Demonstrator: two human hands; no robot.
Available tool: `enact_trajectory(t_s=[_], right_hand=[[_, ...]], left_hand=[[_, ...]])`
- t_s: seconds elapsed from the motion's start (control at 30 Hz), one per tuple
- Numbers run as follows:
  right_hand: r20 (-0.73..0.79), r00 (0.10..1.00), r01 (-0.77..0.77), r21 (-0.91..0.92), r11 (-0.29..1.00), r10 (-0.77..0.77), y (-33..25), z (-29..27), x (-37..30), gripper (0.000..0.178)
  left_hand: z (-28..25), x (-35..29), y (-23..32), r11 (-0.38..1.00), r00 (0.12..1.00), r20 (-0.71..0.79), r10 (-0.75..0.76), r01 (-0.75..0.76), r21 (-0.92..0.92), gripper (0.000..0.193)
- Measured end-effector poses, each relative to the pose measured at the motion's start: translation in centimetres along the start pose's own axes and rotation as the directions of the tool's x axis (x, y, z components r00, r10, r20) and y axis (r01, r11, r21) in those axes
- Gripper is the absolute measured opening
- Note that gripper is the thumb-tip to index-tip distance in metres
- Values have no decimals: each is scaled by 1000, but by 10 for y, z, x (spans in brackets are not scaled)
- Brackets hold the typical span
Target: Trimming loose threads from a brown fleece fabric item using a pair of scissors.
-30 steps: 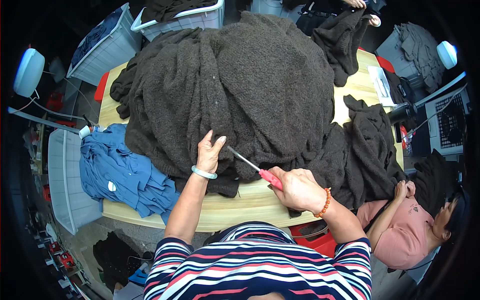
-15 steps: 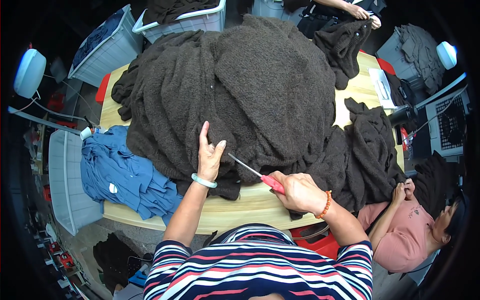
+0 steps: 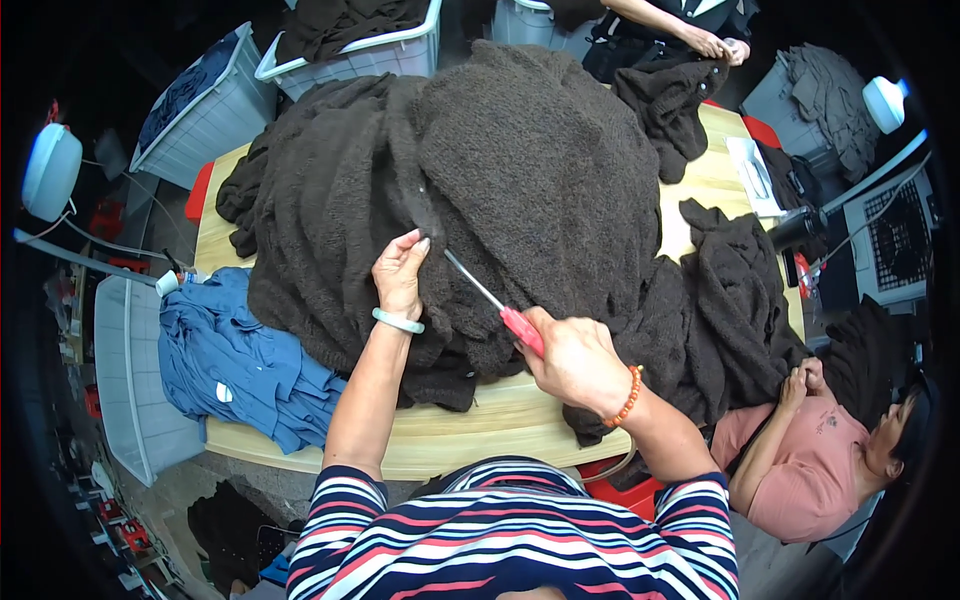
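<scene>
A large heap of dark brown knitted garments [image 3: 540, 170] covers the middle of the table. My left hand [image 3: 400, 280] is closed on a garment edge [image 3: 405, 205] on its near side, thumb and index finger pinched together. In my right hand [image 3: 582, 372] is a screwdriver-like tool [image 3: 521, 331] with a red handle and a thin metal shaft. Its tip points up and left, close to the knit beside my left fingers. Whether the tip touches the cloth I cannot tell.
Blue garments [image 3: 250, 360] lie at the table's left edge, more brown knits [image 3: 735, 280] at the right. One co-worker [image 3: 800, 460] sits at the right, another [image 3: 690, 35] at the far side, both handling dark cloth. Filled plastic bins [image 3: 210, 110] and lamps [image 3: 50, 172] surround the wooden table [image 3: 480, 425].
My left hand has gone from spread fingers to a pinch on the garment edge, lifting it a little. The tool in my right hand has moved up and left.
</scene>
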State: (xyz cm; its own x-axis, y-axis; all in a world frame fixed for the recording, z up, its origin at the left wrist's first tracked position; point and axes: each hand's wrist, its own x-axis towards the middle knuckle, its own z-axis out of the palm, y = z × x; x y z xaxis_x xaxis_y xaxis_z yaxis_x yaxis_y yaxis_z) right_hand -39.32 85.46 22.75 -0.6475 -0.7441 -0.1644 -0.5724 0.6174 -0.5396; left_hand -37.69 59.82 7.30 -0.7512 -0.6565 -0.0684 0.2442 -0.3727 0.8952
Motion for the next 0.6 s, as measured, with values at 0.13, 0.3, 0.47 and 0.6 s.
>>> enact_trajectory(t_s=[0.13,0.3,0.47,0.6], right_hand=[[25,999,26,-70,997,-24,10,13,11,22],[75,997,17,-30,999,-14,7,5,16,22],[109,993,41,-22,999,-39,8,5,18,25],[180,980,74,55,996,-83,10,5,16,27]], left_hand=[[-15,-4,-6,995,997,63,48,-43,-89,22],[-10,-11,1,995,999,42,-35,38,-90,24],[-18,-10,-3,996,999,42,-1,5,-85,27],[-13,4,18,996,998,5,-58,57,70,41]])
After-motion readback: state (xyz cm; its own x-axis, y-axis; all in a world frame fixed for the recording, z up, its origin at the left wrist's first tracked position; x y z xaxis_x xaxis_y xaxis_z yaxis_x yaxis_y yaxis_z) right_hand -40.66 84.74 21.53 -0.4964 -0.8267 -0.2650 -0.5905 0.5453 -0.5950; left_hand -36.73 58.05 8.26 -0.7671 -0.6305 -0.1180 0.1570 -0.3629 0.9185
